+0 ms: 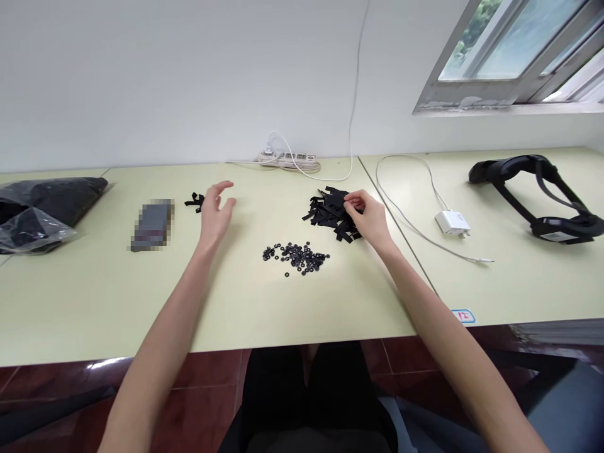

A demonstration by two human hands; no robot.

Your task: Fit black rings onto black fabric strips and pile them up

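Observation:
A loose pile of short black fabric strips (333,211) lies on the table at centre right. At its right edge is my right hand (367,215), thumb and fingertips pinched together over the strips; what sits between them is too small to make out. My left hand (217,211) hovers with thumb and fingers apart and nothing in them. Just left of it rests a small group of black strips (194,202), partly behind the hand. Between my forearms, nearer to me, several small black ring-shaped pieces (302,258) are scattered in a heap.
A white power strip (289,160) with a cable stands by the wall. To the right are a white charger (453,223) with its cord and a black headset (542,201). On the left lie a pixelated dark object (153,224) and a black plastic bag (51,211).

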